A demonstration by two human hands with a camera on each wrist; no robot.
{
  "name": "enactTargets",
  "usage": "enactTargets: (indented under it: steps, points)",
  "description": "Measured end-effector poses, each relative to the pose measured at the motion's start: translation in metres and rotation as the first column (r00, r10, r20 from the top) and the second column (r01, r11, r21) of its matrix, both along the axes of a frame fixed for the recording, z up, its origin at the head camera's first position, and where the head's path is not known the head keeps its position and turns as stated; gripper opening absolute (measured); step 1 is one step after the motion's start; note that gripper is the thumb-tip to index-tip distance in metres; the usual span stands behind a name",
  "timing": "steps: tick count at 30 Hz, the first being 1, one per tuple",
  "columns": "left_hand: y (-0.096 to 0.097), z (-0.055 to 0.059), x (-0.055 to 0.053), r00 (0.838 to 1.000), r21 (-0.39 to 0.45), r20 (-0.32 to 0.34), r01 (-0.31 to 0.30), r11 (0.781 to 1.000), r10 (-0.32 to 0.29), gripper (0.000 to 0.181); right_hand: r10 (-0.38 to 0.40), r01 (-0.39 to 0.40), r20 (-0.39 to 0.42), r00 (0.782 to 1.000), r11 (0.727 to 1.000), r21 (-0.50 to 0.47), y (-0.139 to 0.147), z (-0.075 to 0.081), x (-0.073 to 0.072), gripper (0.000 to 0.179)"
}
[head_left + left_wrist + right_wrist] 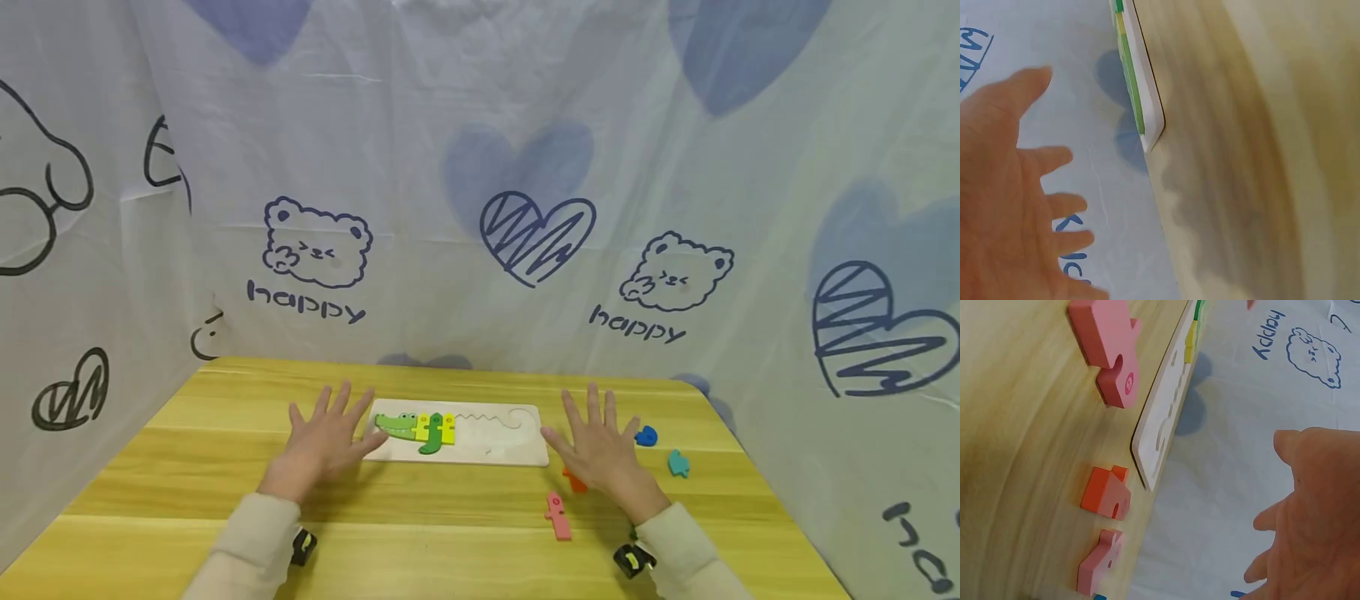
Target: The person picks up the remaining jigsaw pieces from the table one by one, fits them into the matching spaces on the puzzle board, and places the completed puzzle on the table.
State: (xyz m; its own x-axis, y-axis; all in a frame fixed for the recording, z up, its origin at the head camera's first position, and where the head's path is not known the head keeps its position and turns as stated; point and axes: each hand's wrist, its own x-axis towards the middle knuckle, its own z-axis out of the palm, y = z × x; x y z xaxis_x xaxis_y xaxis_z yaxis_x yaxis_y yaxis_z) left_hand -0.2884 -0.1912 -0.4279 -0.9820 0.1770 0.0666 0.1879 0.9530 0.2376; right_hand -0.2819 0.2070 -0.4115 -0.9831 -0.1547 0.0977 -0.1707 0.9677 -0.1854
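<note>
Both hands are held up over the table with fingers spread, and neither holds anything. My left hand (322,442) is at the left end of a white puzzle board (495,450); in the left wrist view, air shows between that hand (1010,200) and the board (1150,106). Set in the board are a green crocodile head (396,426), yellow pieces (448,429) and a dark green leg piece (432,437). My right hand (603,450) hovers off the board's right end, partly covering an orange puzzle piece (575,481). A pink puzzle piece (557,517) lies nearer the front.
Right of the right hand lie a blue piece (647,436) and a teal piece (678,463). The right wrist view shows another pink piece (1099,562) beside the orange one (1105,494). A printed cloth (427,250) hangs behind the wooden table (420,533).
</note>
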Motion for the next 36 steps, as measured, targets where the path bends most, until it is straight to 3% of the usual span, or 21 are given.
enactTargets:
  steps: [4,9,21,24,36]
  points:
    - [-0.003,0.002,-0.005,0.998,-0.01,0.059,0.025,1.0,-0.024,0.084,0.032,-0.032,0.007,0.999,0.999,-0.027,0.001,-0.001,-0.001,0.08]
    - [-0.006,0.004,-0.014,0.996,-0.051,0.077,0.041,0.998,-0.037,0.083,0.057,-0.057,0.013,0.998,0.998,-0.037,0.001,-0.001,-0.001,0.078]
    - [-0.009,-0.007,-0.047,0.995,-0.207,-0.04,0.083,0.975,-0.093,0.077,0.063,-0.062,0.026,0.998,0.998,-0.029,0.003,-0.001,0.002,0.077]
    - [-0.008,-0.01,-0.053,0.994,-0.224,-0.038,0.096,0.97,-0.107,0.079,0.071,-0.07,0.025,0.997,0.997,-0.033,0.003,-0.001,0.001,0.076]
    - [-0.004,-0.02,-0.053,0.991,-0.244,-0.002,0.128,0.961,-0.133,0.085,0.097,-0.096,0.021,0.995,0.995,-0.04,0.004,0.001,-0.001,0.075]
